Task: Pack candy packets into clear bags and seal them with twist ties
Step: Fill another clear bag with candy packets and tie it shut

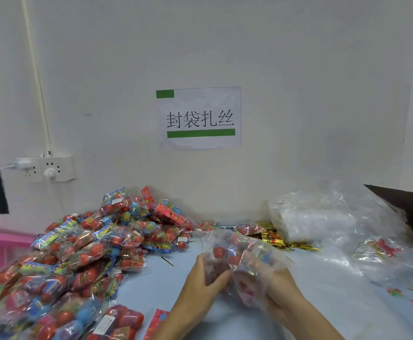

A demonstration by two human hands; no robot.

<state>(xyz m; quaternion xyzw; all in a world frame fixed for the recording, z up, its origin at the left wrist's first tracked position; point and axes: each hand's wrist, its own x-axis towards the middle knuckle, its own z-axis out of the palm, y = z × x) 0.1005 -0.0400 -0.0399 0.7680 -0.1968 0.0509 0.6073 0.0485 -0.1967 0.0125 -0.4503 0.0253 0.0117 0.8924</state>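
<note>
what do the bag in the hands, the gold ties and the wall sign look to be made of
Bag in the hands: thin clear plastic film, glossy; the red candy shows through and it crinkles with highlights.
Gold ties: metallic foil strips by the look, shiny gold glints; any wire core can't be seen.
Wall sign: matte white paper, slightly wrinkled, with printed black characters and green bars.

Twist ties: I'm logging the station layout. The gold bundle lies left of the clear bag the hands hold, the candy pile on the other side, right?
Wrong side. In the head view the gold twist ties lie right of the clear bag that both hands hold; the candy pile lies to its left.
</note>
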